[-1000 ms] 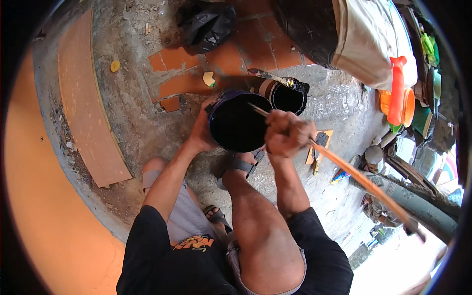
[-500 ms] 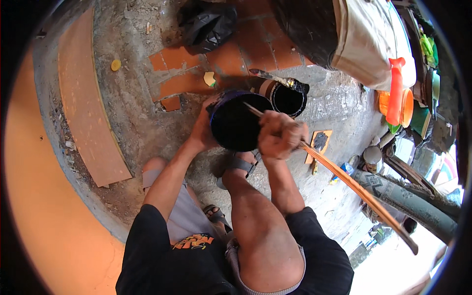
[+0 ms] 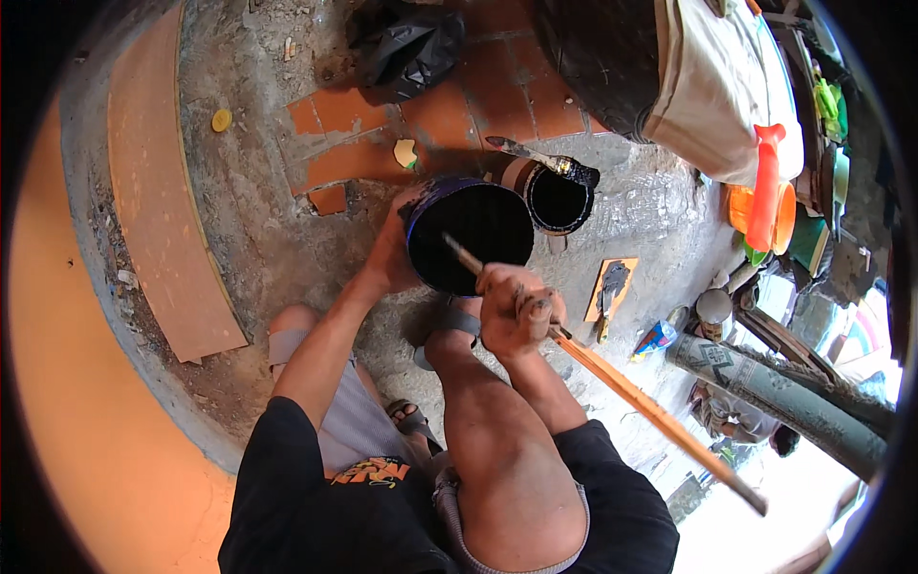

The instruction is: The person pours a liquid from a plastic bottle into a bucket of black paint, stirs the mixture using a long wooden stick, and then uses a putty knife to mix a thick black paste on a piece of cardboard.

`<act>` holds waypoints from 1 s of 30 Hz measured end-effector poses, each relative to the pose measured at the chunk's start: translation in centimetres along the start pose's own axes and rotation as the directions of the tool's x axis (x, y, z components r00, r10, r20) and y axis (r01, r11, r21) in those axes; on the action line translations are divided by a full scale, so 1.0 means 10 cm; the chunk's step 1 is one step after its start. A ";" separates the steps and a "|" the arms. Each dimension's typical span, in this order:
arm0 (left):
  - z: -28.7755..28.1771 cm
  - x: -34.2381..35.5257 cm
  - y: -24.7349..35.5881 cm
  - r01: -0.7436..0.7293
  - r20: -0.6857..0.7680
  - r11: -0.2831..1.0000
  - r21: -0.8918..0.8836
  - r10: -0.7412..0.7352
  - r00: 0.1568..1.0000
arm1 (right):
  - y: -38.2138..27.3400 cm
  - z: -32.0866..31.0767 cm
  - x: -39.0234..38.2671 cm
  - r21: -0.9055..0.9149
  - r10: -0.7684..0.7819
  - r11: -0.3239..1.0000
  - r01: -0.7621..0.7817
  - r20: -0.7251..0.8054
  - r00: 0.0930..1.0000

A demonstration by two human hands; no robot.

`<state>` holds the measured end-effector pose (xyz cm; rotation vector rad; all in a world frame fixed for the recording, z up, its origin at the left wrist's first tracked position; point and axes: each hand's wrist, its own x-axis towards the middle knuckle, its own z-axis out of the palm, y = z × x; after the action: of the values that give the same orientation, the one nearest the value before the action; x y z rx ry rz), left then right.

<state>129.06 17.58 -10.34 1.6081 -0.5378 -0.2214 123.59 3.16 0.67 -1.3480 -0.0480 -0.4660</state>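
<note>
A dark bucket with a bluish rim (image 3: 448, 187) stands tilted slightly on the floor in front of me, its inside black. My left hand (image 3: 394, 251) is closed against the bucket's left side, its fingers partly out of sight. Wrapped around a long wooden stick (image 3: 639, 390) is my right hand (image 3: 521, 308), its fingers stained dark. One end of the stick reaches into the bucket's mouth; the other points out to the lower right. Just behind the bucket is a smaller black-filled can (image 3: 560, 203), with a paint-covered brush (image 3: 537, 157) lying across its rim.
Right of the bucket lie an orange board with dark paste (image 3: 615, 276) and a scraper (image 3: 603, 327). A wooden plank (image 3: 172, 210) lies left. Behind are a black plastic bag (image 3: 413, 55) and a cloth-draped bulk (image 3: 712, 91). A rolled mat (image 3: 775, 394) and another person (image 3: 736, 416) are at right.
My right hand has moved left and toward me with the stick. The stick's end inside the bucket has shifted left and nearer. My left hand stays on the bucket.
</note>
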 end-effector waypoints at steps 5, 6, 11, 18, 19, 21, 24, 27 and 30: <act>0.00 -0.04 -0.07 0.036 -0.003 0.999 0.020 -0.036 0.999 | -0.37 -0.29 -0.12 -0.164 0.167 0.968 -0.190 -0.145 0.975; 0.02 -0.04 -0.08 0.037 -0.004 0.999 0.018 -0.037 0.999 | -0.35 -0.35 -0.09 -0.039 0.113 0.992 -0.121 -0.157 0.981; -0.02 -0.03 -0.01 0.010 0.014 1.000 -0.008 -0.010 1.000 | -0.06 -0.11 0.18 -0.454 -0.029 0.890 -0.042 -0.149 0.988; 0.04 -0.08 -0.10 0.076 0.042 0.996 -0.036 -0.074 0.996 | -0.32 -0.36 -0.04 -0.071 0.137 0.985 -0.158 -0.231 0.963; 0.03 -0.09 -0.10 0.049 0.033 0.998 0.048 -0.050 0.998 | -0.18 -0.44 -0.22 0.070 0.161 0.986 -0.152 -0.157 0.974; 0.03 -0.05 -0.10 0.020 0.037 0.992 0.124 -0.024 0.999 | -0.14 -0.21 -0.10 -0.168 0.157 0.971 -0.172 -0.102 0.982; -0.02 -0.12 -0.09 0.057 0.022 0.998 0.041 -0.058 0.998 | 0.01 -0.01 0.28 -0.010 0.030 0.999 -0.034 -0.241 0.970; 0.02 -0.10 -0.14 0.142 0.006 0.990 -0.025 -0.142 0.990 | 0.09 -0.46 -0.08 -0.387 0.112 0.885 -0.260 -0.364 0.925; 0.05 -0.10 -0.14 0.072 0.026 0.991 -0.117 -0.070 0.997 | -0.25 -0.31 -0.06 0.022 0.132 0.991 -0.130 -0.161 0.978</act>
<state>128.28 17.57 -11.92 1.5131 -0.4757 -0.3184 121.45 0.09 2.12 -1.2896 0.1718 -0.4620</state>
